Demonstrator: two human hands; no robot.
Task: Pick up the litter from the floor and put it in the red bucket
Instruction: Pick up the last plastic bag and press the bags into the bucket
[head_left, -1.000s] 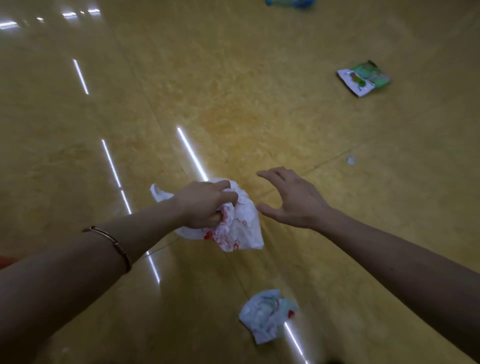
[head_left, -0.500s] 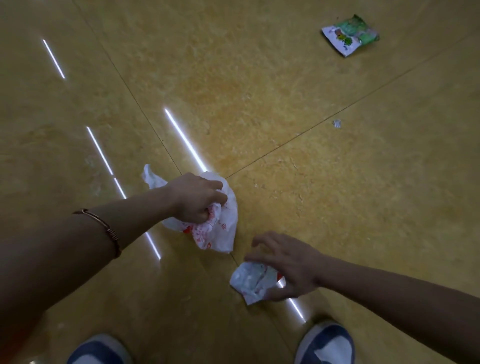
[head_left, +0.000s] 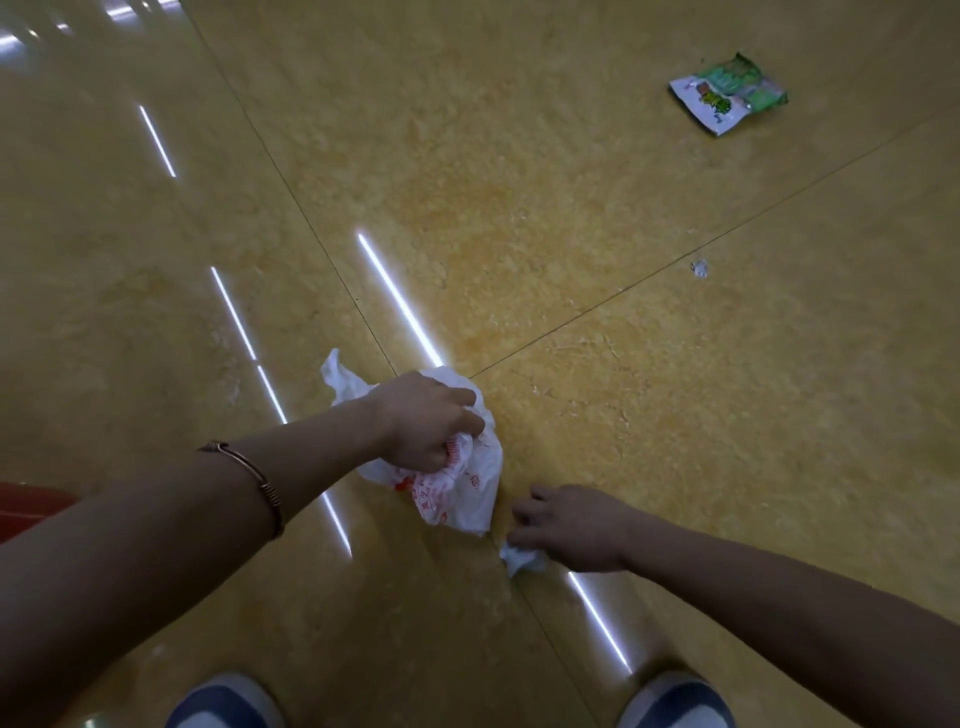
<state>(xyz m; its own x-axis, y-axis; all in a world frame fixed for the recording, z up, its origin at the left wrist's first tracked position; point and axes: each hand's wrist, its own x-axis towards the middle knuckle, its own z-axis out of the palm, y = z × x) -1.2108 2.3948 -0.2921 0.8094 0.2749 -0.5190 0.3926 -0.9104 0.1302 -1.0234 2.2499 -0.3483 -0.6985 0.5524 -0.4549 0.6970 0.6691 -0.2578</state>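
Observation:
My left hand (head_left: 428, 418) grips a crumpled white plastic bag with red print (head_left: 457, 491), which hangs below my fist above the floor. Just to its right, my right hand (head_left: 569, 525) has its fingers curled round a small crumpled white wrapper (head_left: 519, 558), most of it hidden under my palm. A green and white snack packet (head_left: 727, 96) lies flat on the floor at the far right. A tiny white scrap (head_left: 700, 268) lies nearer, on the right. A sliver of the red bucket (head_left: 26, 504) shows at the left edge behind my left forearm.
The floor is glossy yellow tile (head_left: 519, 208) with dark seams and bright light reflections. My two blue and white shoes (head_left: 223, 701) (head_left: 675, 699) stand at the bottom edge.
My right hand swung down from beside the bag to the small wrapper on the floor and closed over it. My left hand kept hold of the bag.

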